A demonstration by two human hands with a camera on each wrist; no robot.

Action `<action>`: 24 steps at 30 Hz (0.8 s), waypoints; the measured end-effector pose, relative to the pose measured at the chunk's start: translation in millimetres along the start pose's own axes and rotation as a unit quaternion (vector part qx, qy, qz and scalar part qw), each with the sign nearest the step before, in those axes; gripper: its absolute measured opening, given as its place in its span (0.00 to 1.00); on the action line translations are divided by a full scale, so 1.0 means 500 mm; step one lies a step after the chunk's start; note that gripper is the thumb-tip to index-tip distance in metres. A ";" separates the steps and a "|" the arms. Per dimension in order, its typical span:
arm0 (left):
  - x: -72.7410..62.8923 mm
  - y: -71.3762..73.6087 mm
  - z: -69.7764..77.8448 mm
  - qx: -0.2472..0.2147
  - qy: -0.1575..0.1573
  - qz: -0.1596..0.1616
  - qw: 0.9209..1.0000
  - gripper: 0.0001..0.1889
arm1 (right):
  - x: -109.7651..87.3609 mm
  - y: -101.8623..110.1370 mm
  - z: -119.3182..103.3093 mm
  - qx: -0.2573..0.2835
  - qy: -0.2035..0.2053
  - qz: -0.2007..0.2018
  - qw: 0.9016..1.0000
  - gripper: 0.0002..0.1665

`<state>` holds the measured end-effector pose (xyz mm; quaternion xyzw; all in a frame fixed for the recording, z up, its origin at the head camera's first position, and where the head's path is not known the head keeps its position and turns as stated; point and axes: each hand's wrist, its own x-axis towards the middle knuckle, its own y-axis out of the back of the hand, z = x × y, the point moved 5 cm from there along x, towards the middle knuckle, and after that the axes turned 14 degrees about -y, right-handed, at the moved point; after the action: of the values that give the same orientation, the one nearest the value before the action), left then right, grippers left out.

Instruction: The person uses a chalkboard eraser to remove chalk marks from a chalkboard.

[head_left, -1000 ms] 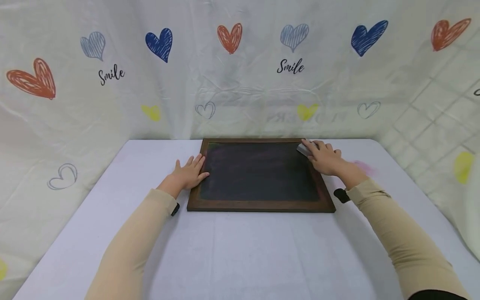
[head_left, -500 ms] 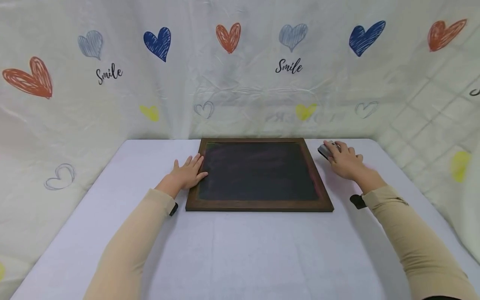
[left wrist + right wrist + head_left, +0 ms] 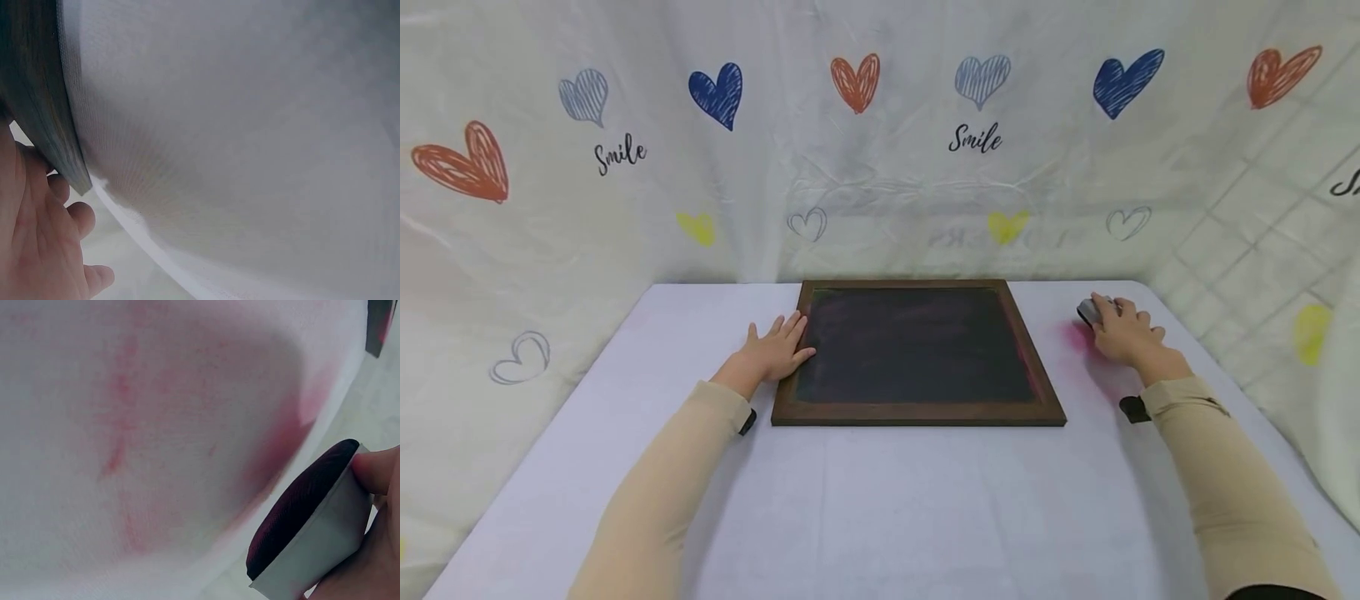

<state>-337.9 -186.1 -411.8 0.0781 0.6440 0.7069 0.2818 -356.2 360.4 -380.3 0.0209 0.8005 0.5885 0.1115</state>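
A framed chalkboard (image 3: 917, 346) lies on the white table, its dark surface faintly smudged, with pink traces along the right inner edge. My left hand (image 3: 769, 352) rests with spread fingers on the left side of its wooden frame. In the left wrist view, the fingers of the left hand (image 3: 44, 231) lie against the frame's edge (image 3: 47, 106). To the right of the board, my right hand (image 3: 1127, 335) grips a chalkboard eraser (image 3: 1096, 310). The right wrist view shows the eraser (image 3: 319, 531) tilted, its dark felt pad facing the table, with fingers round its grey body.
Pink chalk dust (image 3: 1081, 335) stains the white tablecloth (image 3: 895, 500) right of the board; the right wrist view shows more red smears (image 3: 122, 387). Behind the table hangs a white curtain (image 3: 910, 150) printed with hearts and "Smile".
My right hand has moved the eraser from the board's upper right corner rightward, over the tablecloth. More pink dust now shows there. My left hand has stayed on the frame.
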 end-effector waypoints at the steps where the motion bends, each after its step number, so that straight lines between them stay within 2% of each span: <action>1: 0.001 -0.001 0.001 -0.001 0.000 0.000 1.000 0.39 | 0.001 0.000 0.005 0.002 -0.007 -0.003 1.000 0.37; 9: 0.004 0.000 0.004 0.005 0.002 -0.002 1.000 0.39 | 0.007 -0.008 0.038 0.012 -0.039 -0.044 0.998 0.40; 14: -0.002 0.004 0.006 0.005 0.001 -0.001 1.000 0.39 | 0.012 -0.013 0.047 0.011 -0.037 -0.048 0.998 0.39; 24: -0.001 0.012 0.004 0.011 -0.001 -0.001 1.000 0.39 | 0.012 -0.010 0.038 -0.007 -0.030 -0.039 0.999 0.40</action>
<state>-338.2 -184.4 -405.8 0.0810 0.6515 0.6996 0.2819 -357.6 377.5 -391.1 0.0064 0.7932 0.5881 0.1582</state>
